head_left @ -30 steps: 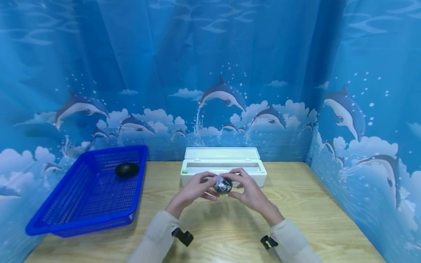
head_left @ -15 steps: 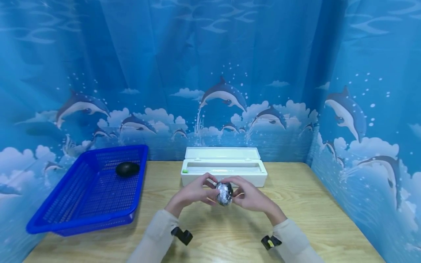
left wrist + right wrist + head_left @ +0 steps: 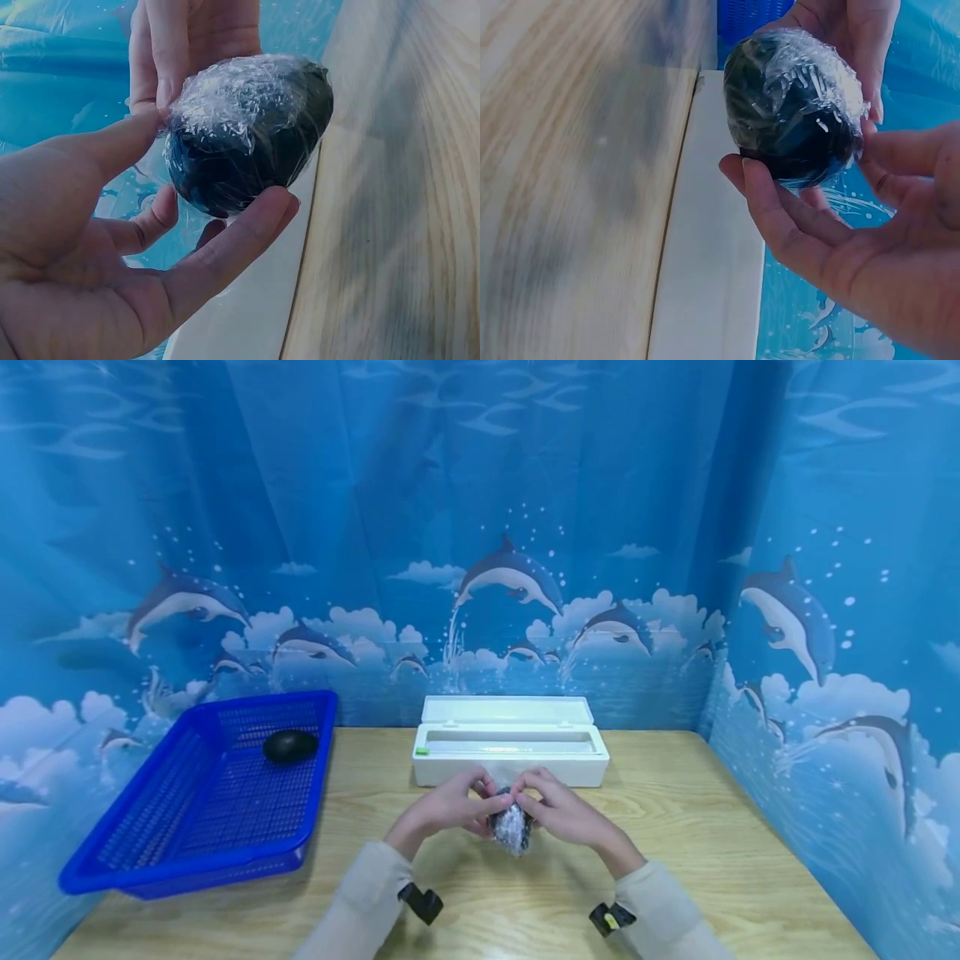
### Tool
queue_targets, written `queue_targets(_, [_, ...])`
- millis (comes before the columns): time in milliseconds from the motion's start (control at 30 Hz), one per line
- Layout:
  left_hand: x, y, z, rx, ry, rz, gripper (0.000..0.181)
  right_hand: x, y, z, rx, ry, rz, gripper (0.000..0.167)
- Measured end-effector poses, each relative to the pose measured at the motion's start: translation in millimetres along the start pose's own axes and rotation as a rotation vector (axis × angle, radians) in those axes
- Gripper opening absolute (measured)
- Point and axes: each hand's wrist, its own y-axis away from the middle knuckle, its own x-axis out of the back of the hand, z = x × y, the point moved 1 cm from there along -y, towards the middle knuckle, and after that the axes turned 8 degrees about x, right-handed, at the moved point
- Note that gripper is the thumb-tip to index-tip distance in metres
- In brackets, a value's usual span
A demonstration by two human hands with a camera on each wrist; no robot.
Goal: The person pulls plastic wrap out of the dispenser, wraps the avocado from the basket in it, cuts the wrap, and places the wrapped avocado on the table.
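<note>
A dark, oval avocado (image 3: 512, 833) wrapped in crinkled cling film is held up between both hands, in front of the white box. My left hand (image 3: 452, 803) supports it from the left, its thumb at the gathered film and a finger under the fruit in the left wrist view. From the right, my right hand (image 3: 567, 812) grips it with curled fingers, its thumb also at the film. Both thumbs meet near the top in the head view. In the right wrist view the wrapped avocado (image 3: 791, 112) shows shiny, bunched film on one side.
A white cling film box (image 3: 510, 770) with its lid up stands behind the hands, a small green piece at its left end. To the left, a blue plastic basket (image 3: 210, 862) contains another dark oval fruit (image 3: 290, 746). A dolphin-print curtain (image 3: 420, 485) surrounds the wooden table (image 3: 720, 843).
The wrapped avocado has been turned and lowered slightly towards me. Both hands have shifted their fingers, and the thumbs have come together at the film.
</note>
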Motion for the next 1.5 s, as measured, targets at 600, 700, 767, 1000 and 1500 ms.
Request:
queue_targets(600, [-7.8, -4.5, -15.9, 0.087, -0.071, -0.064, 0.037, -10.7, 2.8, 14.2, -0.282, -0.103, -0.051, 0.072])
queue_targets(700, [-8.5, -7.5, -19.3, 0.122, -0.072, -0.072, 0.042, -11.0, 1.5, 18.1, -0.294, -0.109, -0.074, 0.075])
queue_targets(767, [-8.8, -9.5, -21.3, 0.147, -0.069, -0.069, 0.050, -10.8, 0.7, 20.5, -0.295, -0.109, -0.079, 0.075])
queue_targets(1000, [-6.9, -14.3, -27.7, 0.151, -0.065, -0.079, 0.089, -10.7, -2.1, 24.7, -0.322, -0.149, -0.079, 0.080])
queue_targets(1500, [-6.2, -20.9, -29.6, 0.025, 0.176, -0.081, 0.102, -15.2, -6.8, 27.1, -0.241, -0.202, 0.094, 0.095])
